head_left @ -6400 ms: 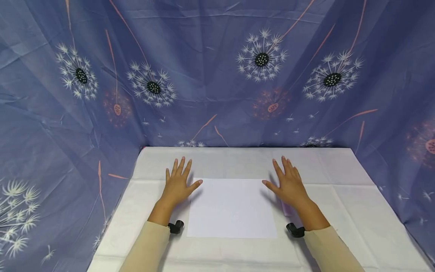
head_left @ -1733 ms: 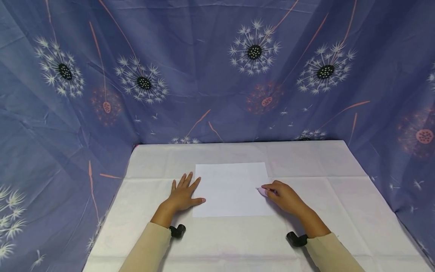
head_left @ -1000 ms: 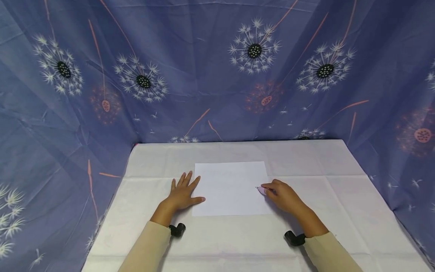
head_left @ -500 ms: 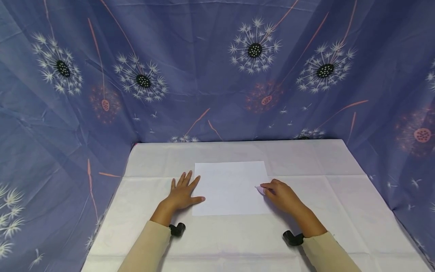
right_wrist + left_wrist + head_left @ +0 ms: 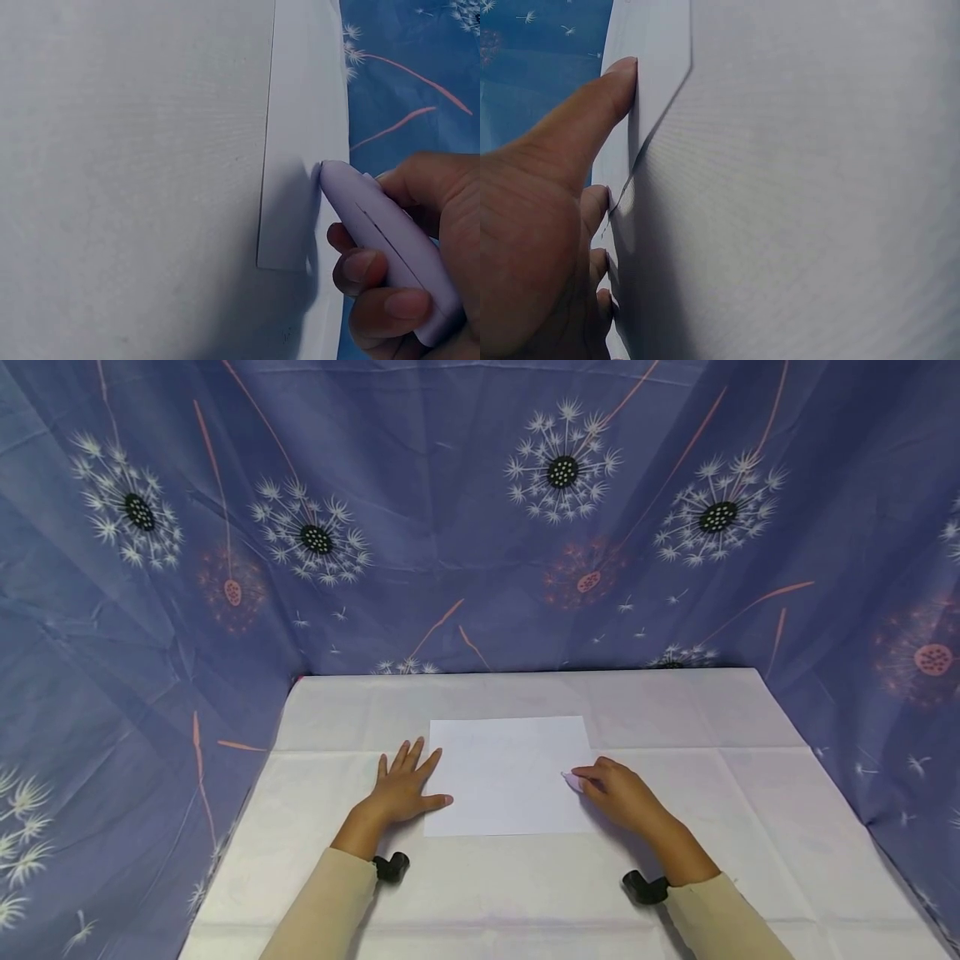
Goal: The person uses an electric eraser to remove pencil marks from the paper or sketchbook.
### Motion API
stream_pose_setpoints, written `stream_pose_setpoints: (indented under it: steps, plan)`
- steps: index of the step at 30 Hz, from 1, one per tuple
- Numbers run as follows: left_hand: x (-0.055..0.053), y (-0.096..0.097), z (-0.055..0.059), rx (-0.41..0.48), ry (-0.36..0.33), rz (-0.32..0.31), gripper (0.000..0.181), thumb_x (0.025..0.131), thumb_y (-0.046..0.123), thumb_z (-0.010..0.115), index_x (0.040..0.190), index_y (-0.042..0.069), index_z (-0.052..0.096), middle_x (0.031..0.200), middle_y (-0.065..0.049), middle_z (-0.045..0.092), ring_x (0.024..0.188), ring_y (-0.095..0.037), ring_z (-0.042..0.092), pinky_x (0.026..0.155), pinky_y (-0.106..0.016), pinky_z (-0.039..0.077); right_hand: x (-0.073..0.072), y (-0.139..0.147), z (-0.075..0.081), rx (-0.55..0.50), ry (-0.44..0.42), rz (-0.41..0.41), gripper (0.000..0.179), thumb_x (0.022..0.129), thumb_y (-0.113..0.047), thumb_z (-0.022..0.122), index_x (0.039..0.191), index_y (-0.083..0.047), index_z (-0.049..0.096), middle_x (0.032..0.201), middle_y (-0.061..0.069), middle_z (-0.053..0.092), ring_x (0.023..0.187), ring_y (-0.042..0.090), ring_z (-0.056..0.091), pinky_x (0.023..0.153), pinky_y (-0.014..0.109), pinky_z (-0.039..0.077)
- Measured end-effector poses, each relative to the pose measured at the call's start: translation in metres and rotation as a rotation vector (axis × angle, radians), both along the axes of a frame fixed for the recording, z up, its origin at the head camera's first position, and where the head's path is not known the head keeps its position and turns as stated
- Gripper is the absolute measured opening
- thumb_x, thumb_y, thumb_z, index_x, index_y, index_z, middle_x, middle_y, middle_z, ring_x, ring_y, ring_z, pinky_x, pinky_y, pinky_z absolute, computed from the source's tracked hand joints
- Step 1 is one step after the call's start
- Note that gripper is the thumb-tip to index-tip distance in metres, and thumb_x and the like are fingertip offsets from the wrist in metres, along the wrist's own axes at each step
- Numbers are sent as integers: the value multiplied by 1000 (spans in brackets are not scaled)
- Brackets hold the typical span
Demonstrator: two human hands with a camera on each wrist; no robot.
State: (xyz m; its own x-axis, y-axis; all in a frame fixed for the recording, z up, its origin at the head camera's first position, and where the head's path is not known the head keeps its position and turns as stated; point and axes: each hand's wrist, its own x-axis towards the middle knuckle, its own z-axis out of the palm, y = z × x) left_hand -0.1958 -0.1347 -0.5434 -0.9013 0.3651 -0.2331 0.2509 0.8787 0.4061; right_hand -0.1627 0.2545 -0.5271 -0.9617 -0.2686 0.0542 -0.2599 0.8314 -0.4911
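A plain white sheet of paper (image 5: 510, 777) lies on the white-covered table. My left hand (image 5: 397, 789) rests at its left edge with the fingers spread; the thumb and index finger overlap the sheet. In the left wrist view the thumb (image 5: 592, 112) lies straight over the paper's near-left corner. My right hand (image 5: 618, 793) grips a lavender utility knife (image 5: 574, 782) over the sheet's right edge, tip pointing left and inward. Curled fingers wrap the knife (image 5: 390, 247) in the right wrist view, its nose close over the paper (image 5: 289, 217). The hand partly hides the knife's body.
White cloth (image 5: 465, 893) with fold creases covers the table. A blue curtain (image 5: 450, 527) printed with dandelions hangs behind and along both sides. Black wrist cameras (image 5: 392, 867) sit on both wrists.
Earlier both hands were spread apart, the knife lying right of the paper. The right hand has since taken it, and the paper sits farther back. Lately the knife has crept slightly left.
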Motion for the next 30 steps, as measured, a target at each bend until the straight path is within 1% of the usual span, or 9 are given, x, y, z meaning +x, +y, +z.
stream_pose_setpoints:
  steps: [6,12,14,17,23,25,30]
  plan:
    - [0,-1,-2,4,4,1,90,90,60,66,162,24,26,172,-14,4,159,-40,-1,121,-72,-3,0,-2,0,27,6,30,27,96,-14,67,120,-7,75,84,-3,58,70,8,45,64,24,40]
    - [-1,-2,-2,10,0,-6,91,90,61,65,162,25,24,172,-13,3,159,-39,-2,121,-71,-4,-1,0,0,31,26,-12,26,95,-13,67,118,-6,76,83,-1,62,68,9,45,62,24,40]
    - [-1,-2,-1,9,-5,-7,91,91,61,65,163,25,24,172,-13,2,159,-39,-2,121,-72,-4,0,1,0,19,18,-21,25,95,-12,67,118,-6,76,83,0,62,68,9,45,61,23,40]
    - [0,-1,0,9,-9,-7,90,91,61,65,162,24,24,172,-13,3,159,-40,-2,121,-72,-4,1,1,0,10,20,-10,25,94,-11,68,118,-6,76,82,-1,61,68,9,45,61,23,40]
    - [1,-2,1,2,-20,-5,91,91,61,65,163,25,23,172,-13,1,159,-39,-3,122,-71,-4,1,-3,-1,17,51,54,25,94,-10,69,117,-7,76,82,-5,60,70,5,44,64,23,42]
    - [0,-3,1,1,-21,-4,91,90,61,65,163,24,23,172,-13,1,159,-39,-3,122,-71,-4,0,-4,-1,23,53,64,25,94,-10,69,117,-7,76,83,-4,60,70,5,45,64,24,42]
    - [-2,-3,-1,-6,-19,-8,92,91,63,64,163,25,22,172,-12,0,159,-38,-4,122,-71,-5,-1,-4,2,41,33,17,25,94,-11,68,117,-7,76,83,-1,61,69,8,45,63,24,41]
